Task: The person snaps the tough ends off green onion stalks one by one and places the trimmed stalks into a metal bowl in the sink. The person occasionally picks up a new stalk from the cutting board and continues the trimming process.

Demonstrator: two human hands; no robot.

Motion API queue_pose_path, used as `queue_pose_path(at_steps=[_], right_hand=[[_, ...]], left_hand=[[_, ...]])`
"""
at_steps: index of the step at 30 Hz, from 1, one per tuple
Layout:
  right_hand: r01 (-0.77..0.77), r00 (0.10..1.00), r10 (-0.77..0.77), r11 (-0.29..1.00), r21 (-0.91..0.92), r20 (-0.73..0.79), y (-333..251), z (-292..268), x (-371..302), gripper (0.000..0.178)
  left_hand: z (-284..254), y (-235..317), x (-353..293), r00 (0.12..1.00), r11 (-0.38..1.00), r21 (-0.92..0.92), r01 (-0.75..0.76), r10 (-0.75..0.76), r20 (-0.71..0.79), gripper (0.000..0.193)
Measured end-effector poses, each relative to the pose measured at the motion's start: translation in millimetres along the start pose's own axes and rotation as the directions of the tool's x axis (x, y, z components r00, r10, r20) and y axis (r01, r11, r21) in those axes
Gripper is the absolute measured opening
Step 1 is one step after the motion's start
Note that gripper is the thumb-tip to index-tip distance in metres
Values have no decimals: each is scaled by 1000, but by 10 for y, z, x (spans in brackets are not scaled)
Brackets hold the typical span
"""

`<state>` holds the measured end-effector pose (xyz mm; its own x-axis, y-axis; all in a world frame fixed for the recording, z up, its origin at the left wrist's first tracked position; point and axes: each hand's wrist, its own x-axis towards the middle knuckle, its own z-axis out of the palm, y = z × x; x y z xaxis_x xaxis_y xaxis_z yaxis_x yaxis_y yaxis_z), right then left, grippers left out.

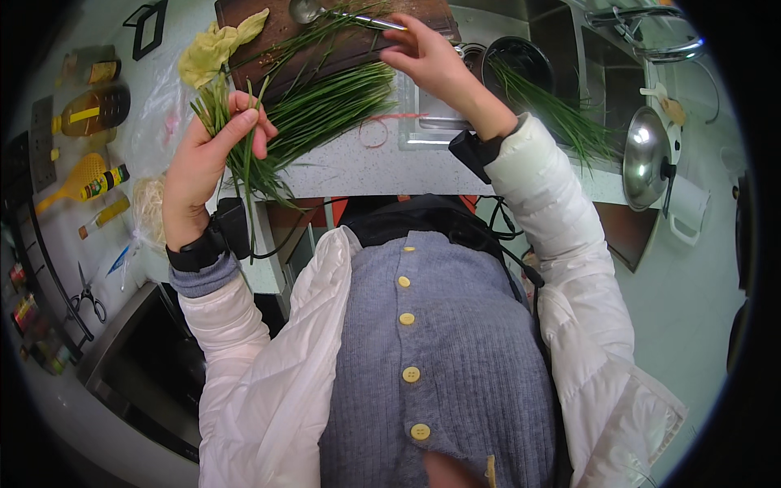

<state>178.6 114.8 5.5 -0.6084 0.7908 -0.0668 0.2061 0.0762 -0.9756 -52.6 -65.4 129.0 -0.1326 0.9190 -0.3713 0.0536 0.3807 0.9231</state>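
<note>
My left hand (213, 146) is closed around a small bunch of garlic chives (213, 102), whose leaves hang past the counter edge. My right hand (435, 61) is over the right side of a dark wooden cutting board (435, 18), thumb and fingers apart, at the handle end of a metal ladle (358, 16). Whether its fingertips touch the handle, I cannot tell. Between my hands lies a larger pile of chives (333, 114), partly against the board. Loose stalks are strewn across the board. A crumpled yellow-green leaf (220, 50) rests at the board's left corner.
Right of the board are a clear tray (413, 134), a dark round pot (521, 61), more chives (561, 114) and a metal sink (557, 24). A pan lid (647, 159) stands farther right. Leftward are a plastic bag (159, 102), an oil bottle (93, 110) and scissors (86, 299).
</note>
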Motion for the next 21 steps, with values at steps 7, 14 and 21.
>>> queue_pose_path(at_steps=[7, 14, 21], right_hand=[[-82, 949, 208, 888, -452, 238, 674, -74, -256, 19], [62, 992, 13, 809, -584, 124, 784, 129, -322, 19], [-3, 957, 0, 1000, 12, 291, -55, -200, -387, 14]], left_hand=[[117, 79, 21, 997, 986, -151, 71, -67, 29, 14], [303, -20, 174, 997, 993, 108, 47, -40, -68, 15], [406, -218, 325, 978, 945, 291, -149, 184, -97, 13]])
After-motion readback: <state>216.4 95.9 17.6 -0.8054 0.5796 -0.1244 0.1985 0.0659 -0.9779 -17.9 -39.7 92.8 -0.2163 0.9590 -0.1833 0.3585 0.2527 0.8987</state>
